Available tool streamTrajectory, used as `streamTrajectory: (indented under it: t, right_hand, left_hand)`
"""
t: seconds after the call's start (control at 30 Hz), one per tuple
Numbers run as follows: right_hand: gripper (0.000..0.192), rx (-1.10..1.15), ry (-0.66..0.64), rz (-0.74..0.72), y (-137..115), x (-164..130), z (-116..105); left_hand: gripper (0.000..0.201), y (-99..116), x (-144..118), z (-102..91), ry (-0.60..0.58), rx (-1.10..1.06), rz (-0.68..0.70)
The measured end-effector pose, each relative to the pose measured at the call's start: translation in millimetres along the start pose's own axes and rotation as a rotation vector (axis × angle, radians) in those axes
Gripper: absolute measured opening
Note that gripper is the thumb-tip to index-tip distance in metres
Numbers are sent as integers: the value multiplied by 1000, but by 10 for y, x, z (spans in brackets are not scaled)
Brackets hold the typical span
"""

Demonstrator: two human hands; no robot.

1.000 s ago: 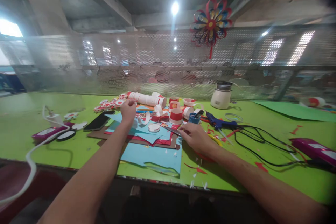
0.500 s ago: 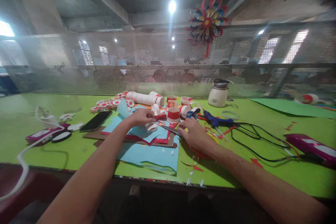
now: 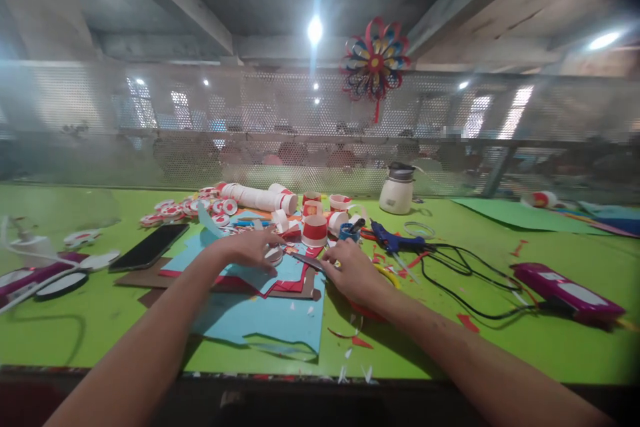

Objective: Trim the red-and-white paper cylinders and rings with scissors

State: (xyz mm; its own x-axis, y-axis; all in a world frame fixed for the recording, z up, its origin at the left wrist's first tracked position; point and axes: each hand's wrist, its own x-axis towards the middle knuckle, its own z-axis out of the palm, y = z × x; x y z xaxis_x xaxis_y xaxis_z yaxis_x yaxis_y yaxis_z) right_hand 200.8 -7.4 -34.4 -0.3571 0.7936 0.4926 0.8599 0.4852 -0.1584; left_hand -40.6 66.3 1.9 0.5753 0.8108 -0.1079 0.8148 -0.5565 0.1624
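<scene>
Paper sheets (image 3: 280, 313) stacked at table (image 3: 550, 340) front centre. Phone (image 3: 149, 247) left of stack. Cups (image 3: 315, 230) behind stack. Glue gun (image 3: 395, 239) right of cups. Jar (image 3: 396, 191) behind glue gun.

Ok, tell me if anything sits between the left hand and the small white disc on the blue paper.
Nothing visible does. The left hand already has its fingertips at the white disc on the blue paper. The right hand with the scissors lies to the other side.

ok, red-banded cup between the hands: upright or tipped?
Upright. The red-banded cup stands on the green table among paper scraps, red band level, beyond the left hand and right hand.
</scene>
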Motion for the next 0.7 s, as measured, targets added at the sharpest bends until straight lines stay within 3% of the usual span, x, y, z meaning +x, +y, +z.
streamTrajectory:
  t: [0.27,0.7]
  right_hand:
    - [21,40,-18,20,14,-31,31]
    - [16,172,130,7,9,-26,47]
  left_hand:
    - [70,-74,71,63,2,10,10]
    - [45,-52,72,88,19,0,39]
